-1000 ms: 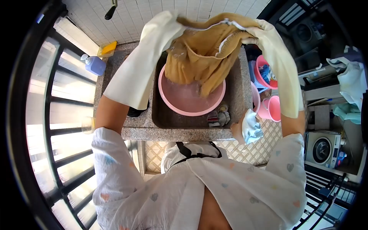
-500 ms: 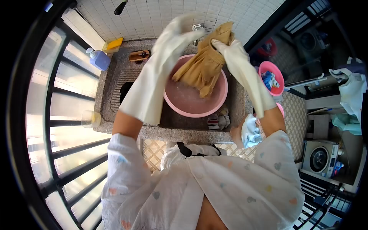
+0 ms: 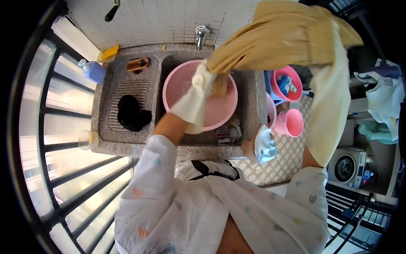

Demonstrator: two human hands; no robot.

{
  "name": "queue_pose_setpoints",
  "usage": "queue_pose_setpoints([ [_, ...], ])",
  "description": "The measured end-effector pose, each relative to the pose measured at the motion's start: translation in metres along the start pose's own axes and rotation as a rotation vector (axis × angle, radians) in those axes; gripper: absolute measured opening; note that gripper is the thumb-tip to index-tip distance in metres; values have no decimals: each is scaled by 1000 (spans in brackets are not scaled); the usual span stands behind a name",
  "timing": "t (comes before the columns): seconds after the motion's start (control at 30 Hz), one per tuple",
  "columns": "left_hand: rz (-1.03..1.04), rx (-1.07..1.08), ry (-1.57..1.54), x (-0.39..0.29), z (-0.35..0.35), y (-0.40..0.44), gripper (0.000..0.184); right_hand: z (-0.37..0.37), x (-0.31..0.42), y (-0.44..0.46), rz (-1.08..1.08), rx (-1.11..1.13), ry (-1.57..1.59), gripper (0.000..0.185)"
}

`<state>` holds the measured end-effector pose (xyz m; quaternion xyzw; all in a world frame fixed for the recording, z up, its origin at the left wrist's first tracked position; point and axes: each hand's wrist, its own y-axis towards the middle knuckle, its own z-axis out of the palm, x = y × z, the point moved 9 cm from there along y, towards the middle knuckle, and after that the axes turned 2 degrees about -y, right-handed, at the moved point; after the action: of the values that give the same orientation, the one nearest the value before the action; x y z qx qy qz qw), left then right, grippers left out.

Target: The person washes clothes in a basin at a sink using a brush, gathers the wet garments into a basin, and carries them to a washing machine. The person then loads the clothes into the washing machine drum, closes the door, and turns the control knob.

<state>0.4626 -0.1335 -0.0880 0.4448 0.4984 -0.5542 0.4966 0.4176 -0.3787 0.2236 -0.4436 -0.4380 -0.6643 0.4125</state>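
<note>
A wet mustard-brown garment (image 3: 275, 40) with a ribbed waistband is stretched in an arc above the sink. My left hand (image 3: 203, 79), in a long cream rubber glove, is closed around its lower left end over the pink basin (image 3: 167, 95). A short bunched part of the cloth hangs below that grip, above the water. My right hand (image 3: 336, 42), gloved too, is raised high at the right and holds up the waistband end. Cloth covers most of its fingers. Inside the basin is cloudy water (image 3: 218, 112).
A black cloth (image 3: 131, 113) lies on the ridged washboard, below a brush (image 3: 138, 64). Small socks (image 3: 228, 133) rest in front of the basin. The tap (image 3: 201, 36) is behind it. Pink buckets (image 3: 294, 122) stand at right; a purple pump bottle (image 3: 94, 72) is at left.
My right hand has lifted the garment up and to the right, out of the basin. My left hand, empty and spread before, has come down and taken hold of its other end.
</note>
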Motion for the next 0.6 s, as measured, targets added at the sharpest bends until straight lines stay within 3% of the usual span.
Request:
queue_pose_setpoints([
  [0.03,118,33,-112,-1,-2,14,41,-16,2,-1,1,-51,30,46],
  [0.1,281,2,26,-15,-24,20,33,-49,-4,-2,30,-141,102,50],
  [0.13,164,-84,215,-46,-35,16,35,-68,-15,-2,60,-170,135,52],
  [0.2,-31,-217,309,-109,-41,-13,34,-109,-42,-2,107,-226,198,58],
  [0.23,-21,-258,396,-128,-46,-15,33,-130,-59,-2,129,-252,229,60],
  [0.27,-10,-301,482,-142,-51,-13,32,-147,-86,1,46,-90,-130,60],
  [0.33,9,-296,494,-160,-53,-9,32,-137,-145,-20,357,-151,132,64],
  [0.43,108,-314,512,-192,-49,-15,32,-130,-263,-32,591,-8,356,70],
  [0.47,140,-319,512,-199,-48,-18,32,-116,-255,-62,739,-186,136,69],
  [0.53,205,-322,509,-210,-40,-21,33,-134,-302,-76,944,145,-278,66],
  [0.57,241,-326,508,-215,-37,-26,33,-143,-311,-78,942,149,-276,66],
  [0.6,278,-335,509,-219,-34,-33,33,-153,-307,-72,777,136,-394,70],
])
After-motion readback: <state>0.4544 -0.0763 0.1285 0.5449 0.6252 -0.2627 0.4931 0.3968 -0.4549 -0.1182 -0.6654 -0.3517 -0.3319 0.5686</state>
